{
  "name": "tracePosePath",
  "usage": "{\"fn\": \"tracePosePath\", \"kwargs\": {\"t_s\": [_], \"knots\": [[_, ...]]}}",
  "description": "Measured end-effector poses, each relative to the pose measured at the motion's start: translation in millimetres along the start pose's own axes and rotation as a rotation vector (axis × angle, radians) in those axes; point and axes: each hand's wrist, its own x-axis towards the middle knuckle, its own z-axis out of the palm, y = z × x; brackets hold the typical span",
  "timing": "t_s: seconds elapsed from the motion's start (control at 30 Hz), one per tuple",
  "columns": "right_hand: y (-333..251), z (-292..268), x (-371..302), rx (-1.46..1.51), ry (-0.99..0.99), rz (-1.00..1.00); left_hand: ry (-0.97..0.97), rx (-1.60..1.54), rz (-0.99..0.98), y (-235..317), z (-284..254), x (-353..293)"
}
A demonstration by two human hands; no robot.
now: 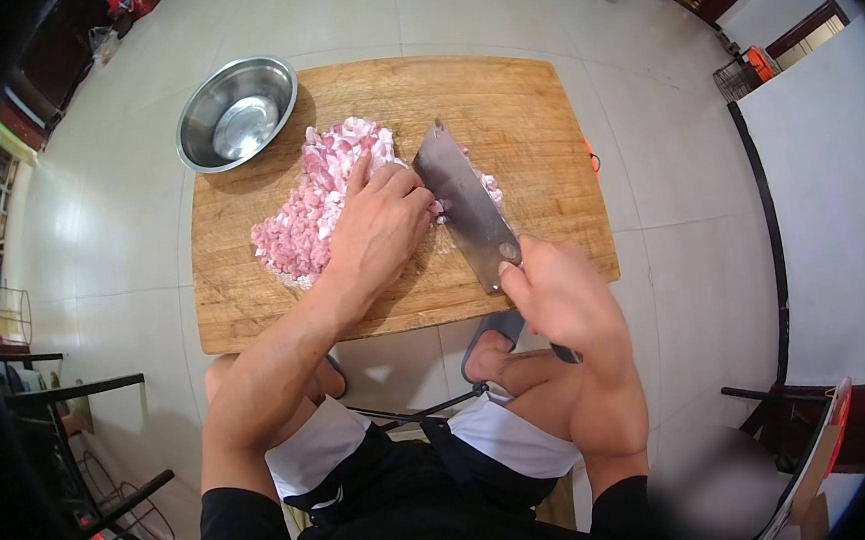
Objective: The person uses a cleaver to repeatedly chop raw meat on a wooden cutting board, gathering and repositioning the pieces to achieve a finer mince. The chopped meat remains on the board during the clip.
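A heap of diced pink and white raw meat covers the left middle of a wooden chopping board. My left hand presses on the heap's right side, fingers curled over the meat and partly hidden from view. In my right hand, slightly blurred, is the handle of a broad cleaver. The blade stands close beside my left fingertips, its tip pointing away from me. Some small meat pieces lie just right of the blade.
A shiny metal bowl sits on the board's far left corner, partly over the edge. An orange loop hangs at the right edge. Below the near edge are my knees and slippers. Black metal frames stand at the left.
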Motion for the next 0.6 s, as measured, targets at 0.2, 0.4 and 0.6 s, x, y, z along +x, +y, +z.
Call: {"fn": "tracePosePath", "kwargs": {"t_s": [0.2,0.4,0.6], "knots": [[-28.0,7.8,9.9,-0.062,0.010,0.019,-0.054,-0.055,-0.004,-2.7,-2.7,3.0],[-9.4,26.7,49.1,0.045,0.061,0.080,-0.082,-0.078,0.023,3.0,-1.1,0.1],[4.8,21.1,70.1,0.459,0.092,0.156,-0.005,0.006,0.008,9.8,-1.0,-10.9]]}}
